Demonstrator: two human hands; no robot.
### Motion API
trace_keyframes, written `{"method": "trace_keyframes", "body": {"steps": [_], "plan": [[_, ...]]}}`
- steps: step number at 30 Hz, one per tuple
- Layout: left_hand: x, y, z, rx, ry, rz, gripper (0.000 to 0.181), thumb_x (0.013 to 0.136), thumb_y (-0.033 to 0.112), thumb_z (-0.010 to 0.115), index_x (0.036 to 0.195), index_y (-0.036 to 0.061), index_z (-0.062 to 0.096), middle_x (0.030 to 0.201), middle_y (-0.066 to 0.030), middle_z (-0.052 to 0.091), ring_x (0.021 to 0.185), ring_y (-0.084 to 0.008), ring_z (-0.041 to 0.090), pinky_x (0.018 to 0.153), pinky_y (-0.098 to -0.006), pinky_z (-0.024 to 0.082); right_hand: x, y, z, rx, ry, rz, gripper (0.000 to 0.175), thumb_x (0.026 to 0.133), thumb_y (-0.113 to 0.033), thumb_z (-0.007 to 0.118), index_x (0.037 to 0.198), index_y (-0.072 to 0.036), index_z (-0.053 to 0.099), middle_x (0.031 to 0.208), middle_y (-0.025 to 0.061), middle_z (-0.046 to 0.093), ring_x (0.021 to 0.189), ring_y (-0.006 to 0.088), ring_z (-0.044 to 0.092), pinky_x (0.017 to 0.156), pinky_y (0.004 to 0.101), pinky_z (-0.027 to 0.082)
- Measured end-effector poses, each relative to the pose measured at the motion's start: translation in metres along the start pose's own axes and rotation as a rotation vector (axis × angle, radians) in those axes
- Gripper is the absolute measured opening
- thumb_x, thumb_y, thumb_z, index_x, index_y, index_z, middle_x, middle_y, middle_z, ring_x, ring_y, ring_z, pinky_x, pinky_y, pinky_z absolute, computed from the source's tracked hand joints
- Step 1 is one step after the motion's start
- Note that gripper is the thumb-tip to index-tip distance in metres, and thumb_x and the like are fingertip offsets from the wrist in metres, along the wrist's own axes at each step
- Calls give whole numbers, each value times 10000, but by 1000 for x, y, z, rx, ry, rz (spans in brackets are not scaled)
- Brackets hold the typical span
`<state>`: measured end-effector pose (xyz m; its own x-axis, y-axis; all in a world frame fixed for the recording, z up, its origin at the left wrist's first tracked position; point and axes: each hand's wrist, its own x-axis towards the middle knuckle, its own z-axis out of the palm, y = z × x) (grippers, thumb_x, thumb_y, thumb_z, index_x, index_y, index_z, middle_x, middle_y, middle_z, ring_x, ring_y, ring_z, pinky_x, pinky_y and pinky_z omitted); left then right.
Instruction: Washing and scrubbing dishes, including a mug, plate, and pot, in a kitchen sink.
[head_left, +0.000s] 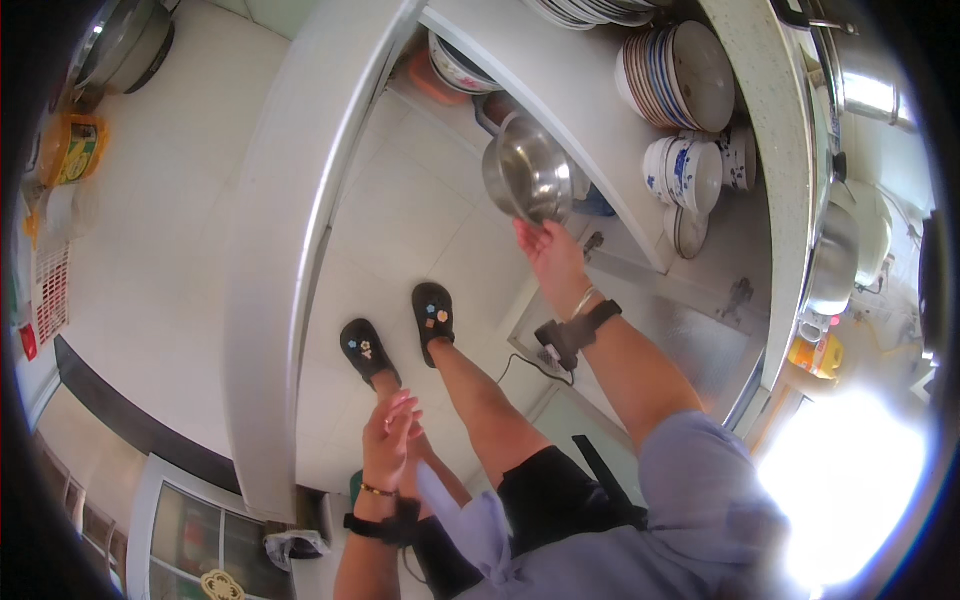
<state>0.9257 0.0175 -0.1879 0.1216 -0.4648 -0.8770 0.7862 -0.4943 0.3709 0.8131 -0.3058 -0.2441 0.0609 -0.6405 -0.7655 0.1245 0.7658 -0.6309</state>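
My right hand (551, 259) grips the near rim of a stainless steel bowl (531, 169), fingers at its edge. The bowl is tilted, its shiny inside partly showing, beside the lower part of an open cabinet. Behind it, a floral bowl (457, 67) and an orange-red container (435, 79) sit low in the cabinet. My left hand (394, 427) hangs over my legs with fingers loosely curled, and no object shows in it. Both wrists wear black straps.
On the cabinet shelf (570, 90) stand stacked bowls (675, 75), blue-patterned bowls (682, 172) and plates (592, 9). A cabinet door (570, 322) with a glass panel is swung out low at the right. A tall pale panel (277, 300) with a metal edge rises at the left.
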Motion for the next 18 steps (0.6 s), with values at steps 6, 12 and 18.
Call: {"method": "trace_keyframes", "body": {"steps": [6,12,18], "plan": [[3,-1,-2,54,-23,25,373,890,216,536,1207,29,467,1109,-103,566,941,-169,584,744,-287,506,9,-14,29,28,52,-78,216,897,-121,391,949,73,471,932,202,587,822,253,600,772,335,512],[12,27,15,145,-127,81,400,882,211,548,1224,29,450,1116,-129,557,953,-183,579,744,-291,503,-29,5,20,-208,27,-50,228,882,-136,427,918,80,489,829,163,599,691,236,614,656,325,538],[24,37,19,144,-185,128,498,882,240,544,1305,62,351,1164,-147,523,941,-204,587,727,-289,509,-64,18,14,-456,-65,7,222,876,-153,466,874,59,531,764,130,609,628,207,621,597,294,539]]}}
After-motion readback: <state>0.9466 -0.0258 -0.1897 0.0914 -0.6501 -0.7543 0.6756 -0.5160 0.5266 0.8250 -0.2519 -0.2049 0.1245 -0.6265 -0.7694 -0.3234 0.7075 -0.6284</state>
